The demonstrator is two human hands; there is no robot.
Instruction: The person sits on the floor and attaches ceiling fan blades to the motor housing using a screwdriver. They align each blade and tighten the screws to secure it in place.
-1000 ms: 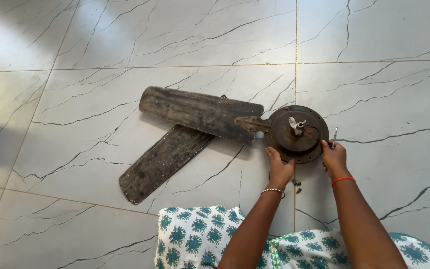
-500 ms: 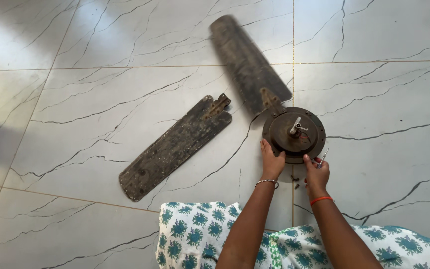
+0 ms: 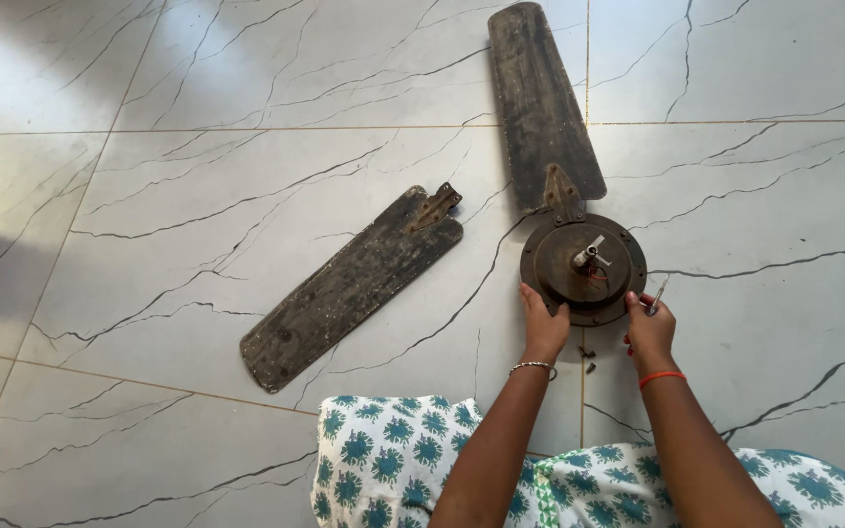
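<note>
rusty brown fan motor (image 3: pixel 583 269), one grimy blade (image 3: pixel 543 103) attached

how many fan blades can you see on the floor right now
2. One blade is fixed to the fan motor and points away from the person. The other blade lies detached on the tiles, to the motor's left. None appears hidden.
</note>
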